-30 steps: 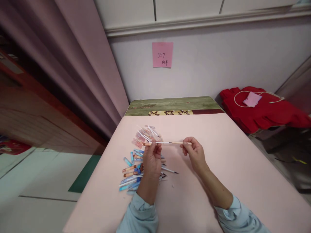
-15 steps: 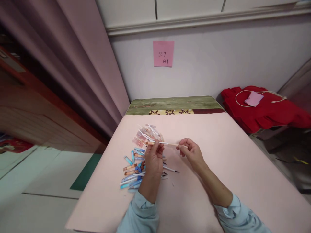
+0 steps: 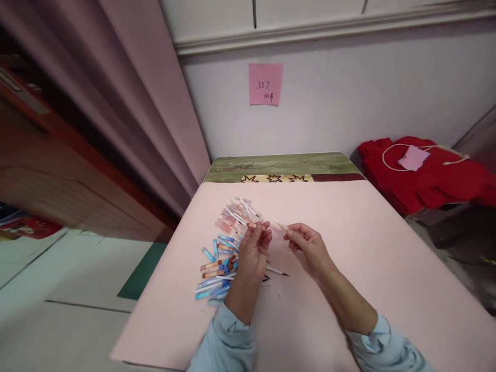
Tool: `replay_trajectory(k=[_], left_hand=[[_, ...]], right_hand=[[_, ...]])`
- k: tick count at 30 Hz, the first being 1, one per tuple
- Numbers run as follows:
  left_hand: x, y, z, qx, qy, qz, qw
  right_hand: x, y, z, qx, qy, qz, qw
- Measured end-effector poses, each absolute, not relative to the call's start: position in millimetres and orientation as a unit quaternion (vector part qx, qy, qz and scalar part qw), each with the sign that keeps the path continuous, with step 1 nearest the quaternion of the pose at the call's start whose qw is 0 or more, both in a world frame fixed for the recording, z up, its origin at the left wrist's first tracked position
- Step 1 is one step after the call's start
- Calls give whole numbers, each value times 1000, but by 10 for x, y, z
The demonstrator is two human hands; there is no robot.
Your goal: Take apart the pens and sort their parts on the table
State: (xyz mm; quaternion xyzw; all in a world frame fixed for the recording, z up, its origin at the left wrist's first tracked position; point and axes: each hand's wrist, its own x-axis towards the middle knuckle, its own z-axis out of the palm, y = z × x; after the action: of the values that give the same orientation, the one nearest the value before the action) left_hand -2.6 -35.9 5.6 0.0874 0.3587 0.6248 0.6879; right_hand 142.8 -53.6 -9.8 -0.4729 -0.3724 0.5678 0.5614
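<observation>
My left hand is closed in a pinch on a short orange pen piece above a heap of pen parts. A hand's width to the right, my right hand pinches a thin pale pen refill, its free end pointing up and left toward my left hand. The two pieces are apart. Both hands hover just over the pink tabletop. A loose refill with a dark tip lies on the table below my left hand.
A green patterned surface abuts the table's far edge. A pink note hangs on the wall. Red cloth with a white cord lies at the right. A curtain hangs at the left, beside the floor.
The long pen that both hands held level has come apart: my left hand keeps the orange piece, and my right hand has drawn the thin refill away and tilted it.
</observation>
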Motion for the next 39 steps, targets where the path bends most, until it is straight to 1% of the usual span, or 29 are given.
replay_trajectory(k=[5,8,16,21,32,39], left_hand=[[-28,-369,71,63,354,630,689],[-23,-382,72,80,355,626,689],[19,-420,49,167,378,615,671],[39,-430,8,190,387,614,662],[36,-428,7,187,372,610,674],[65,-452,31,192,363,598,688]], right_hand=[[1452,-594,-41,-530,-491,439,534],[1443,-624,-46,-548,-541,372,518],[1413,-647,-61,-562,-601,276,497],[1400,-653,-65,-559,-618,207,513],[1309,-694,-83,-564,-609,211,517],[1344,-687,-105,-582,-585,249,507]])
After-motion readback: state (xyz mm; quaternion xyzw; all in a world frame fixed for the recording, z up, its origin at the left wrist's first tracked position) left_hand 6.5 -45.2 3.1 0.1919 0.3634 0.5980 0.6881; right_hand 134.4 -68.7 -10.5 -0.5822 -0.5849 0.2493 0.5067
